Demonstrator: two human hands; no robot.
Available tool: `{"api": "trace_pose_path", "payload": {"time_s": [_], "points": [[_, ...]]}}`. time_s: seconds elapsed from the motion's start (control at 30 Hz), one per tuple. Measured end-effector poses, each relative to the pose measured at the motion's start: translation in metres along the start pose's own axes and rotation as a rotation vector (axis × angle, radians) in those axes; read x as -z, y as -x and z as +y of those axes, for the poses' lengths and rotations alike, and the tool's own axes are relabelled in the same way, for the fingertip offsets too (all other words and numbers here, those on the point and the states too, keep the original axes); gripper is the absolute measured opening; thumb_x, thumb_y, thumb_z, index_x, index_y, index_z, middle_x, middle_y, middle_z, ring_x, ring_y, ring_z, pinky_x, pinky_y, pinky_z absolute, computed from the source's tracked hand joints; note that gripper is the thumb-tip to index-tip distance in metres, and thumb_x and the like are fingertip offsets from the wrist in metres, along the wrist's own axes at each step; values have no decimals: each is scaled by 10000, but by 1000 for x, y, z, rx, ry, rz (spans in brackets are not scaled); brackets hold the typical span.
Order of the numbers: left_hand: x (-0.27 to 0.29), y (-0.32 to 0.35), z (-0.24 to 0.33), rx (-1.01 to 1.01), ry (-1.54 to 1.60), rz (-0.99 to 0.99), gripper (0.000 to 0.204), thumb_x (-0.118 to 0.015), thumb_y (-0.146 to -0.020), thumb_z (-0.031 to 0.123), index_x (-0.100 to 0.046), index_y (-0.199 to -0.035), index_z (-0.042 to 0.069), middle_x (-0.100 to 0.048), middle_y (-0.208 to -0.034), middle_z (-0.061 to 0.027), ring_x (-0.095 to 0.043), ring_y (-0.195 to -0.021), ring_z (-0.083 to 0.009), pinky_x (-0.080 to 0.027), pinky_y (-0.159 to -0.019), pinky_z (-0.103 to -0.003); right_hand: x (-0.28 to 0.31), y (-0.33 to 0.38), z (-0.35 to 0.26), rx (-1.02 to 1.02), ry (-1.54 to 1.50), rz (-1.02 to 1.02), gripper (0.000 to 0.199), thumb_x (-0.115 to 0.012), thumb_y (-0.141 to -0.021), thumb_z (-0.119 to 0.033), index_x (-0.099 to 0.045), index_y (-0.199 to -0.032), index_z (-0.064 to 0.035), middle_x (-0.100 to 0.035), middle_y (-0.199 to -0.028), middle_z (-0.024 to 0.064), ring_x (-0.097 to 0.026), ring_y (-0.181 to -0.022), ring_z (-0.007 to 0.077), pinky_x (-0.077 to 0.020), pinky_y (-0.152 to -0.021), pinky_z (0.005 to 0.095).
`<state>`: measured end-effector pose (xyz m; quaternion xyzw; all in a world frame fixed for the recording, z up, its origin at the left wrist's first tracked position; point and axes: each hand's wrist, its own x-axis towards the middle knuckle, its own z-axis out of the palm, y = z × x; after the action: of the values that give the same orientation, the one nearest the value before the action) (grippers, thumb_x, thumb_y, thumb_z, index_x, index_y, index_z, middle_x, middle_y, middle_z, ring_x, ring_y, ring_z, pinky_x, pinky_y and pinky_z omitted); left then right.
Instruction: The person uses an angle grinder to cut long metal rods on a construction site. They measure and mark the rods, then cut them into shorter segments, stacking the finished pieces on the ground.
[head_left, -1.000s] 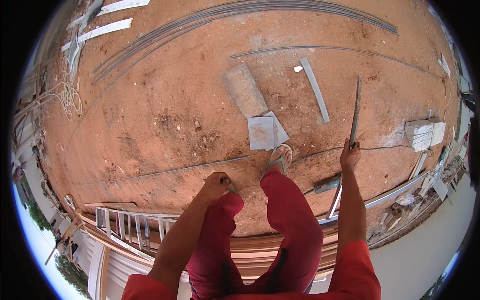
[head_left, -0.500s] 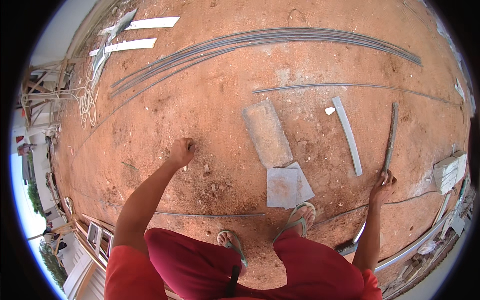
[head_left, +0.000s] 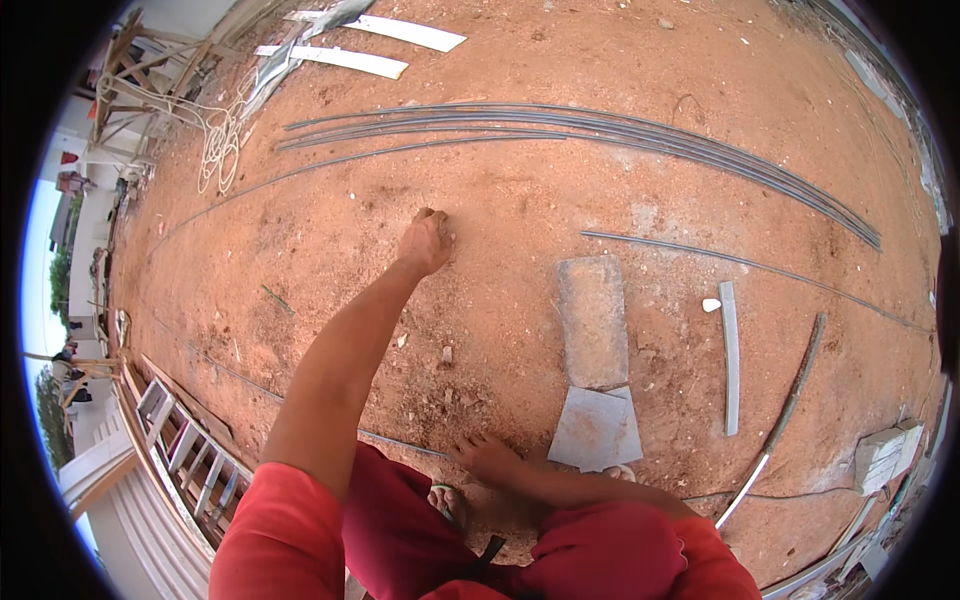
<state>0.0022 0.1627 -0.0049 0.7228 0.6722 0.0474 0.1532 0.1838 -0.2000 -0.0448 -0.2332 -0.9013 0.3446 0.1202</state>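
My left hand (head_left: 427, 242) is stretched forward over the bare soil with its fingers curled closed. Whatever it may hold is hidden. Low in front of me, my right hand (head_left: 487, 462) reaches across my body to the left, its fingers apart and bent downward. By its fingertips ends a thin dark metal rod (head_left: 400, 442), which runs off to the left behind my left arm. Whether the fingers touch this rod I cannot tell. A grey-brown stick (head_left: 795, 390) with a white lower part lies at the right, away from both hands.
Several long metal rods (head_left: 480, 121) lie across the far ground, and a single rod (head_left: 720, 260) is nearer. A rough slab (head_left: 592, 320), grey tiles (head_left: 590, 428) and a grey strip (head_left: 730, 360) lie right of centre. Grey blocks (head_left: 885, 457) stand far right; a ladder (head_left: 190, 450) is left.
My right hand has let go of the stick at the right and swung left to the near rod's end. My left hand has moved forward and right. The view has shifted.
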Motion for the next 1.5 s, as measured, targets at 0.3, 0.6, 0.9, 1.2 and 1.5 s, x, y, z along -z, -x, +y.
{"api": "trace_pose_path", "payload": {"time_s": [0.3,0.6,0.9,1.2,1.5], "points": [[6,-103,-43,5,-102,43,677,-549,-916,65,-354,-1564,79,-337,-1611,-214,-360,-1473,-374,-374,-1196,-415,-22,-1,-7,-20,-62,-180,414,-531,-937,-148,-563,-1343,-71,-650,-1149,142,-676,-1038,295,-542,-876,419],[-15,-154,-107,50,-501,-1,673,-522,-944,53,-315,-1578,148,-310,-1643,-114,-326,-1497,-350,-390,-1183,-437,37,-11,-31,-17,-114,-160,315,-542,-910,-129,-581,-1214,-58,-657,-1090,104,-686,-1024,268,-540,-833,402],[7,-150,-20,-126,-499,47,201,-563,-968,66,-643,-1151,86,-631,-1261,-116,-564,-1270,-310,-511,-1014,-441,78,-27,-25,-70,62,22,310,-559,-899,-148,-578,-1193,-50,-669,-1023,88,-672,-1006,260,-522,-865,403],[59,-100,105,-592,-90,-48,123,-628,-969,117,-652,-997,-1,-652,-1020,-195,-649,-981,-386,-515,-839,-478,233,55,39,-198,442,54,181,-617,-880,-176,-680,-1025,-88,-677,-987,36,-633,-1057,178,-443,-915,357],[18,-4,352,-815,311,-461,413,-680,-979,368,-666,-1018,-42,-649,-916,-174,-638,-816,-265,-501,-722,-427,342,261,106,-557,975,253,200,-590,-939,-182,-657,-1124,-145,-627,-1049,14,-586,-1066,187,-424,-1019,453]]}}
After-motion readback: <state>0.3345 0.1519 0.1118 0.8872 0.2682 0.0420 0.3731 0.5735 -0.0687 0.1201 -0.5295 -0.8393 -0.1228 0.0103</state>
